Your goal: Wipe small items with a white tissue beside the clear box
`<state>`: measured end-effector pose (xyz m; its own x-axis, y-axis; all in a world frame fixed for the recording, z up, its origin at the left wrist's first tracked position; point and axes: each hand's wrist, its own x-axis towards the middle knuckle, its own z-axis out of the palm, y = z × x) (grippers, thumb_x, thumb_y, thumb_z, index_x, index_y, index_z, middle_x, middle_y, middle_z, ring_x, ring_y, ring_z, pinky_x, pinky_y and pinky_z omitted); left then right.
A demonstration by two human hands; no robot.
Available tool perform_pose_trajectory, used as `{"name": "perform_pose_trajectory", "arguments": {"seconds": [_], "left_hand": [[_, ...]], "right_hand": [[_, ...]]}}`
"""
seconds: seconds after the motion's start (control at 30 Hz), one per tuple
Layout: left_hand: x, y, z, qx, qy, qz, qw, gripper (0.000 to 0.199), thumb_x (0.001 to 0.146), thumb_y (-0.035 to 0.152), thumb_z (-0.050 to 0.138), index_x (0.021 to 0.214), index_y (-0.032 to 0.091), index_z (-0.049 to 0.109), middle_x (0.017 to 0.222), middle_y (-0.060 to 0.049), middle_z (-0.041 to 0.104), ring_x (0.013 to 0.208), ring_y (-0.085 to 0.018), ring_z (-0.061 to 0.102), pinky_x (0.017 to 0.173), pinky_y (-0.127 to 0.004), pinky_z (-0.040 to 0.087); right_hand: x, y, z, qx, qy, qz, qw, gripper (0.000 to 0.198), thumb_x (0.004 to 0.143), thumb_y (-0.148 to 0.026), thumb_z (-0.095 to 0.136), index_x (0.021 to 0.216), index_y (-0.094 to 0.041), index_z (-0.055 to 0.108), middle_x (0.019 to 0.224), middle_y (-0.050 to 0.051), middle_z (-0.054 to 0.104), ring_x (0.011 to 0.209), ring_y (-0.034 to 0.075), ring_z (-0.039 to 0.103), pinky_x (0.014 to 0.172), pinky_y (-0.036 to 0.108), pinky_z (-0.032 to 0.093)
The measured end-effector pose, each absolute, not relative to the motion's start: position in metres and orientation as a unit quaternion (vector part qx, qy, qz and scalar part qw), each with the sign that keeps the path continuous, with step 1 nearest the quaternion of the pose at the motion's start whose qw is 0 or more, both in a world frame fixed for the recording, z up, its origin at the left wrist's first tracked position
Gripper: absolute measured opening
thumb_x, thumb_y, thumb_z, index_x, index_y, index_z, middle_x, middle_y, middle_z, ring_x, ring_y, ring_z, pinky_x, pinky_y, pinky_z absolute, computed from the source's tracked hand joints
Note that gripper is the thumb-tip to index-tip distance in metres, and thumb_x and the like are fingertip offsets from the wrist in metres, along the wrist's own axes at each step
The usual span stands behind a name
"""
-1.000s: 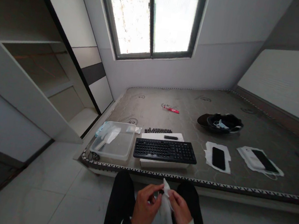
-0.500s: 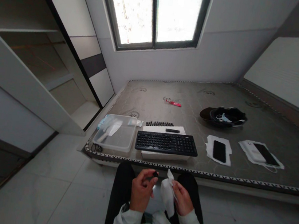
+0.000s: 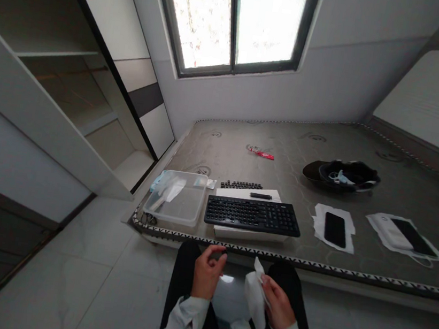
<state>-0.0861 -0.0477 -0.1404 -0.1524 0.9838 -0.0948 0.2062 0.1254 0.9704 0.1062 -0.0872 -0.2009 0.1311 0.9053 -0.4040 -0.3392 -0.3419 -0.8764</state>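
Nearest, the right hand [image 3: 277,304] is pinching a white cloth [image 3: 255,300], which is hanging between the knees [image 3: 185,265]. The left hand [image 3: 205,276] is curling, its thumb and forefinger pinching what looks like a small black piece [image 3: 225,251], short of the bed [image 3: 384,268]. A loosening fingertip grip could be sending that piece down to the floor [image 3: 137,294]. Beyond, a keyboard [image 3: 253,215] is overhanging a white box [image 3: 250,235] at both ends; a knock there could be tipping it. Beside it, a clear plastic box [image 3: 192,214] is holding a white wrapped thing [image 3: 176,188]. Farther back, an upturned cap [image 3: 311,170] is holding a pale mask [image 3: 340,178].
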Motion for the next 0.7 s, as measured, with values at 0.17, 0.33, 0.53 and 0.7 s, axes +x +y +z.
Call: {"name": "perform_pose_trajectory", "arguments": {"seconds": [0.17, 0.33, 0.53, 0.7], "left_hand": [[-0.127, 0.001, -0.158, 0.544, 0.67, 0.373, 0.341, 0.024, 0.08, 0.035, 0.06, 0.095, 0.019, 0.069, 0.076, 0.0, 0.072, 0.047, -0.008, 0.06, 0.049, -0.018, 0.045], [-0.16, 0.076, -0.167, 0.544, 0.703, 0.335, 0.312, 0.026, 0.083, 0.032, 0.06, 0.102, 0.018, 0.069, 0.1, -0.004, 0.072, 0.046, -0.006, 0.059, 0.05, -0.019, 0.048], [-0.16, 0.155, -0.172, 0.574, 0.719, 0.234, 0.315, 0.026, 0.087, 0.034, 0.059, 0.101, 0.013, 0.065, 0.09, -0.004, 0.07, 0.069, -0.012, 0.065, 0.067, -0.029, 0.055], [-0.152, 0.189, -0.172, 0.592, 0.73, 0.172, 0.295, 0.026, 0.089, 0.036, 0.056, 0.097, 0.013, 0.064, 0.094, -0.005, 0.068, 0.084, -0.016, 0.065, 0.08, -0.037, 0.053]], "right_hand": [[0.11, -0.088, -0.211, -0.554, -0.231, 0.617, 0.509, 0.051, 0.055, -0.062, 0.073, 0.081, -0.019, 0.074, 0.078, 0.007, 0.076, 0.083, 0.026, 0.067, 0.076, 0.034, 0.052], [0.112, -0.089, -0.215, -0.559, -0.224, 0.616, 0.508, 0.052, 0.054, -0.063, 0.073, 0.081, -0.019, 0.074, 0.079, 0.007, 0.076, 0.086, 0.027, 0.067, 0.077, 0.033, 0.052], [0.115, -0.087, -0.213, -0.572, -0.234, 0.604, 0.504, 0.055, 0.053, -0.066, 0.071, 0.079, -0.017, 0.074, 0.078, 0.009, 0.076, 0.081, 0.029, 0.068, 0.075, 0.035, 0.054], [0.127, -0.088, -0.213, -0.588, -0.25, 0.564, 0.522, 0.051, 0.053, -0.064, 0.072, 0.076, -0.018, 0.075, 0.073, 0.008, 0.076, 0.078, 0.03, 0.069, 0.067, 0.034, 0.056]]}}
